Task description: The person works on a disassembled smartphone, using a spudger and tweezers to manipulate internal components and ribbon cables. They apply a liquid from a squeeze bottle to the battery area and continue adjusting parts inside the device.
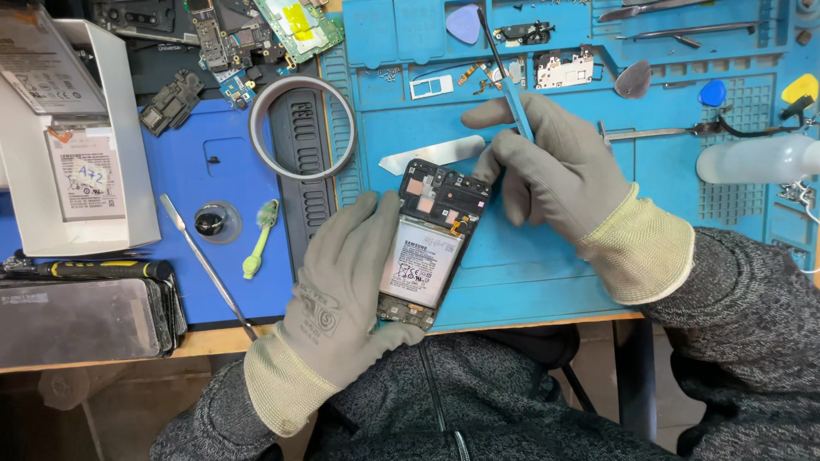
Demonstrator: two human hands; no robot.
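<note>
The counter (205, 341) is carrying a blue mat (547, 256) with ridged trays along its far edge, which is keeping small parts sorted and within reach. A darker blue pad (205, 256) is lying to the left of it.

An opened phone (431, 243) is lying tilted on the mat near the counter's front edge, back cover off, its battery (420, 263) facing up so the insides are reachable from above.

The left hand (337, 282), gloved in grey, is lying along the phone's left edge, fingers clasping the frame, apparently pinning it so it cannot slide. The right hand (555, 166), also gloved, is gripping a blue tool (517, 107) pen-fashion, its fingers curled down at the phone's upper right corner; the tool's working tip is hidden behind the fingers, so whether it is touching the board cannot be told.

A tape roll (303, 128) is resting on the seam between pad and mat. A metal pry blade (431, 155) is lying just beyond the phone. A thin spudger (209, 269) and a green brush (259, 241) are lying on the pad, well apart from the phone. A white box (77, 145) is standing open at the far left.
</note>
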